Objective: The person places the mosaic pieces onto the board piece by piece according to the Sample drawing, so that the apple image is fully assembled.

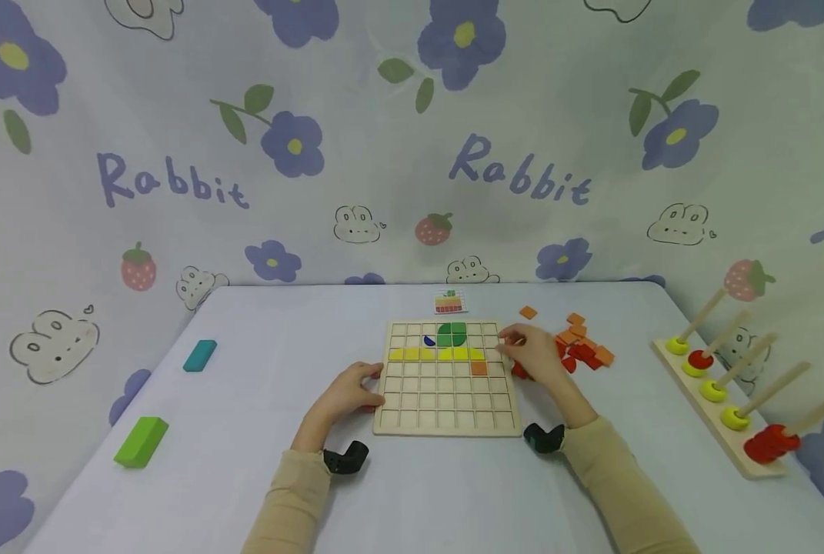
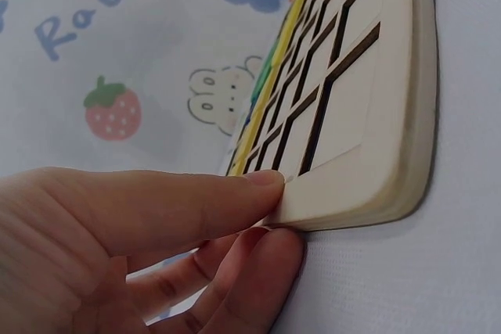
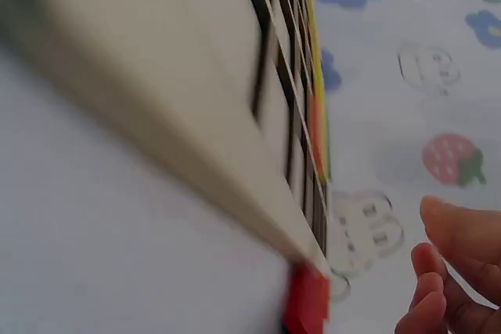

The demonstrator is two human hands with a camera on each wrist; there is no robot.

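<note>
A wooden grid board (image 1: 446, 422) lies on the white table. In its cells are green quarter-round pieces (image 1: 451, 335), a small blue piece (image 1: 428, 340), a row of yellow pieces (image 1: 412, 354) and one orange square (image 1: 478, 368). My left hand (image 1: 353, 392) pinches the board's left edge; the left wrist view shows the thumb (image 2: 235, 193) on top and the fingers against the side near a corner. Over the board's right edge is my right hand (image 1: 532, 350), fingers loosely bent. The right wrist view shows a gap between thumb and fingertips with no piece in it.
Loose orange and red pieces (image 1: 581, 352) lie right of the board, some partly behind my right hand. A small pattern card (image 1: 450, 302) sits behind it. Far right stands a peg rack (image 1: 719, 415) with rings. Teal (image 1: 200, 355) and green (image 1: 141, 442) blocks lie left.
</note>
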